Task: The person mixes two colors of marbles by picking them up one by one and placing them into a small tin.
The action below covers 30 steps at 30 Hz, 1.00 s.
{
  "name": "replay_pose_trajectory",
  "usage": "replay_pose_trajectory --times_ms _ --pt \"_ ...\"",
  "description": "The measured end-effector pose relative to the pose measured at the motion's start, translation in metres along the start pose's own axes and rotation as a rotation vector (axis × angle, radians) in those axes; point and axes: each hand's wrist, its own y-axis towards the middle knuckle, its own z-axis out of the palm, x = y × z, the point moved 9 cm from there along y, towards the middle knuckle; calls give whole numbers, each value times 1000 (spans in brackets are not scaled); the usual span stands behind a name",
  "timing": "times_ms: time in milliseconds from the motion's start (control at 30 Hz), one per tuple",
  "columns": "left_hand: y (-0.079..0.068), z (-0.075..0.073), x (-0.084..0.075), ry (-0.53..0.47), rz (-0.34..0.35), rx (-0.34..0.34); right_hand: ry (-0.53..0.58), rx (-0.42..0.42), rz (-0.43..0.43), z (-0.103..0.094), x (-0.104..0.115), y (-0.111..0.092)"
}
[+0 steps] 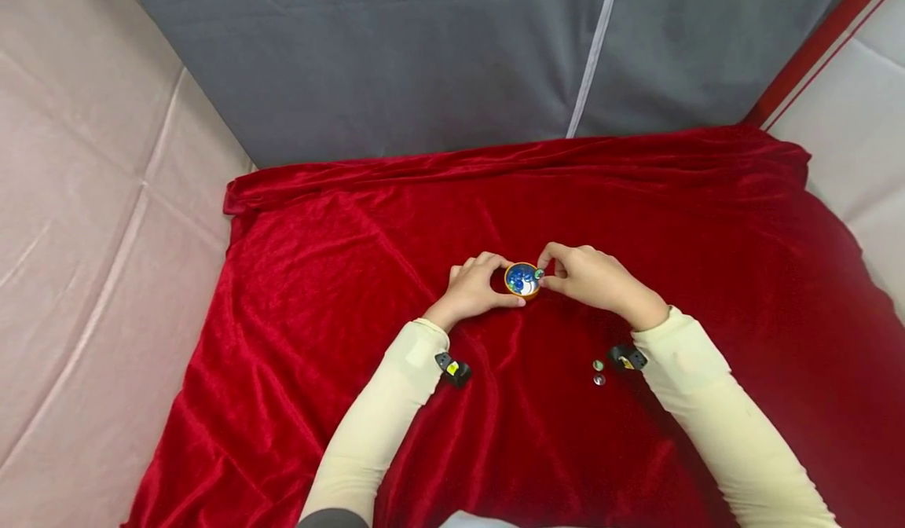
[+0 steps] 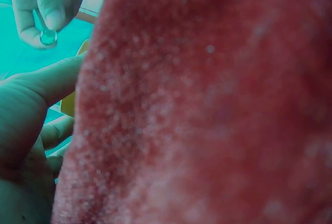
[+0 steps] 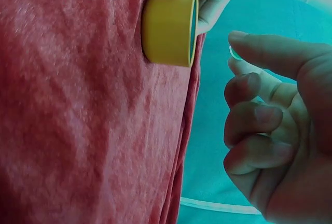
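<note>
A small round bowl (image 1: pixel 522 280), yellow outside with a blue patterned inside, stands on the red cloth. My left hand (image 1: pixel 475 286) holds it from the left, thumb at the near side and fingers at the far side. In the right wrist view the yellow wall of the bowl (image 3: pixel 168 28) shows side-on. Between thumb and forefinger my right hand (image 1: pixel 592 278) pinches a small glass marble (image 1: pixel 540 273), clear with some green, at the bowl's right rim. The left wrist view shows this marble (image 2: pixel 49 38) at the fingertips.
Two more small marbles (image 1: pixel 599 372) lie on the cloth near the right wrist's camera. The red velvet cloth (image 1: pixel 318 292) has folds and a bunched far edge. A grey curtain (image 1: pixel 424 64) hangs behind, with pale panels (image 1: pixel 85 198) at the sides.
</note>
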Motion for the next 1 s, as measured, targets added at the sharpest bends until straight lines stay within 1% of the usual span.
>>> replay_pose_trajectory --times_ms 167,367,667,833,1000 --pt "0 2 -1 -1 -2 5 -11 9 -4 5 1 4" --pt "0 4 -3 4 3 13 -23 20 3 12 -2 5" --pt "0 4 -3 5 2 19 -14 24 -2 15 -2 3" --pt "-2 3 -3 -5 0 17 -17 14 -1 14 -3 0" --pt "-2 3 -3 -4 2 14 -15 12 7 14 -6 -7"
